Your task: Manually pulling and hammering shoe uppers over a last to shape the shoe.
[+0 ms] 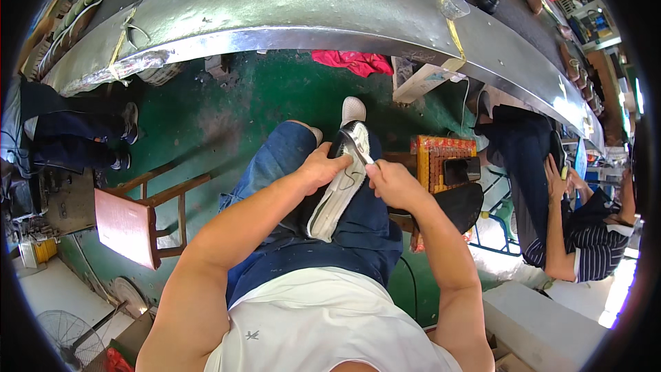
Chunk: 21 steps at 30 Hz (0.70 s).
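A shoe [332, 201] lies across my thighs, its long whitish face turned up and a dark edge showing round the toe. My left hand [325, 167] is closed on the shoe's left side, thumb laid over the whitish face. At the other side, my right hand [398, 184] is closed in a pinch close to the shoe's edge. A small pale end shows at its fingertips, but I cannot make out the whole thing held. Between the hands a dark curved strip [353, 145] runs over the toe part. Below it a thin dark thread [350, 182] loops on the shoe.
A long metal-edged bench [275, 7] curves across the far side, with a clear plastic cup [454, 5] on it. To the left stands a wooden stool [127, 227]. A beaded seat [441, 158] carrying a phone [461, 171] is at right, beside a seated person [585, 248].
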{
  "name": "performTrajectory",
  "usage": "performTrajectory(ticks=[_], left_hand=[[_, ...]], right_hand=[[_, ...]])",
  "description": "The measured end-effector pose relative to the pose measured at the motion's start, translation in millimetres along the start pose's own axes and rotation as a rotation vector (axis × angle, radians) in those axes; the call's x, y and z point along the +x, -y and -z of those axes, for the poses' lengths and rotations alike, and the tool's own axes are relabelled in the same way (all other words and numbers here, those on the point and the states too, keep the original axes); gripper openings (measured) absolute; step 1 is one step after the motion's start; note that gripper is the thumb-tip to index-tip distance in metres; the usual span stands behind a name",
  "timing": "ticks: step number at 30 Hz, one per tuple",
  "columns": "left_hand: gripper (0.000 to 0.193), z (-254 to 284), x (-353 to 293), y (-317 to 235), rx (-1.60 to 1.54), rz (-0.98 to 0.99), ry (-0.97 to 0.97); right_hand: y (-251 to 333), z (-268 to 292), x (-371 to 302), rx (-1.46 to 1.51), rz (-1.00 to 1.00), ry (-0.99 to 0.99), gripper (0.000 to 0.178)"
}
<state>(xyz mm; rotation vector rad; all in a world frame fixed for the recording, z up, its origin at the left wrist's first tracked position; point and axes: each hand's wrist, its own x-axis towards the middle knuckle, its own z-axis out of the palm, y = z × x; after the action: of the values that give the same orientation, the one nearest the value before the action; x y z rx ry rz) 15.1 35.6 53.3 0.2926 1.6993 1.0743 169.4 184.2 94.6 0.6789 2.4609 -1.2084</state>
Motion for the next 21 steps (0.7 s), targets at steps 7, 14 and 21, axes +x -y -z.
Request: performTrajectory(ticks=[7,14,21], left_hand=[[0.084,18.1,15.5,5.3,-0.048,0.070,0.105],[0.075,23.9,37.2,21.7,-0.029,0.143,0.179],[0.082,13.9,18.6,14.9,0.089,0.119,0.115]], right_hand=[[7.0,0.1,-22.4,0.203,-0.182,0.061,0.034],[-1.5,-14.0,-75.3,-0.108,0.278,0.101,0.056],[55.2,-10.1,-60.0,-0.683,0.199,0.128,0.041]])
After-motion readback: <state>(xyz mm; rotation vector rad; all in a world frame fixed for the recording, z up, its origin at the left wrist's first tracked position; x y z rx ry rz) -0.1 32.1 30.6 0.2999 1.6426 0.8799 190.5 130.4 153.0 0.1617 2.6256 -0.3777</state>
